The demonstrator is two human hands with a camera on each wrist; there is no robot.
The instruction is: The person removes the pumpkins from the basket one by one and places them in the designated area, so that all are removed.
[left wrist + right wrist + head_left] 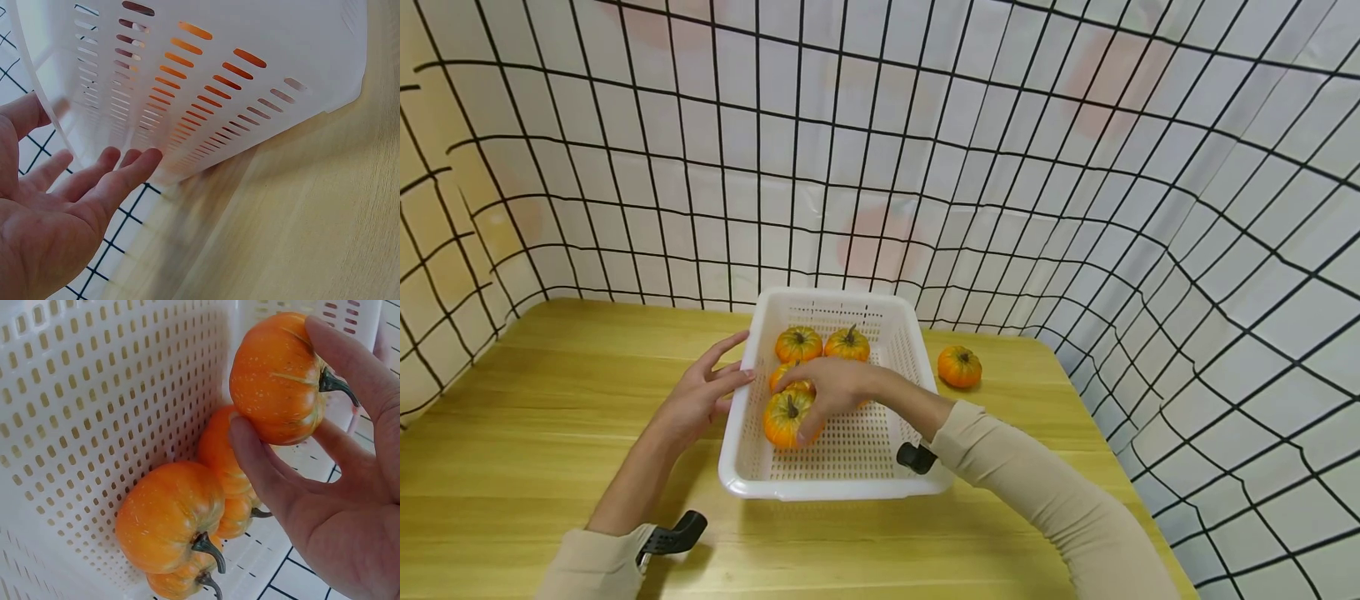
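Fingers and thumb of the right hand (838, 385) grip an orange pumpkin (786, 419) at opposite sides, its dark stem (337, 387) lying between them. Pumpkin is inside the white basket (842, 490), near its left wall toward the near end; cannot tell whether it touches the basket floor. Four other pumpkins (169, 515) within the basket, two side by side at the far end, the rest partly hidden by the hand. Left hand (695, 398) at the basket's left wall, fingers extended and spread, touching near the rim, no curl round it. Lone pumpkin (959, 367) just right of the basket, on the wood-grain table (572, 400). Beige sleeves (1022, 492) on both arms. Black wire grid (930, 142) behind and to both sides of the basket, pale sheeting (857, 196) beyond it.
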